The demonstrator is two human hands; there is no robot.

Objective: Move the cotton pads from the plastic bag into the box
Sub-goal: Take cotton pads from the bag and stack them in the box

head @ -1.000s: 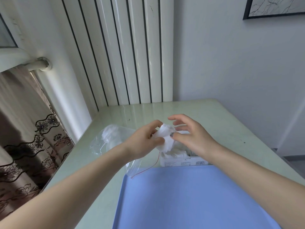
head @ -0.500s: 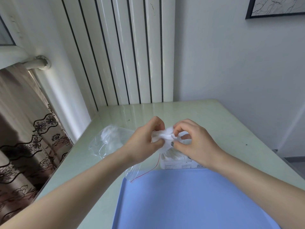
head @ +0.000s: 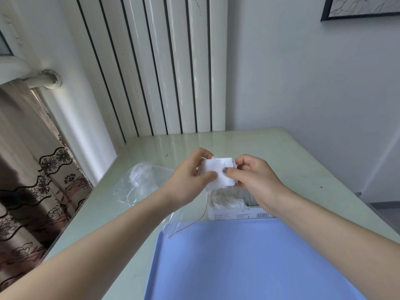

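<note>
You hold a small stack of white square cotton pads (head: 218, 173) upright between both hands. Directly beneath it the white box (head: 238, 213) stands open, pads inside. The clear plastic bag (head: 142, 182) lies crumpled under your left forearm.

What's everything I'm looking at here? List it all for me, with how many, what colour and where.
cotton pads in hand: small stack, white, held above the box between both hands
cotton pads in box: several, white, standing in the open box
box: one, white with small print, on the table just beyond the tray
plastic bag: one, clear with a red seal line, on the table left of the box, white pads inside
tray: one, blue, nearest edge of the table
table: one, pale green
radiator: one, white, on the wall behind
curtain: one, brown, lace-patterned, far left
picture frame: one, dark, upper right
left hand: pinches the stack
right hand: pinches the stack
</note>
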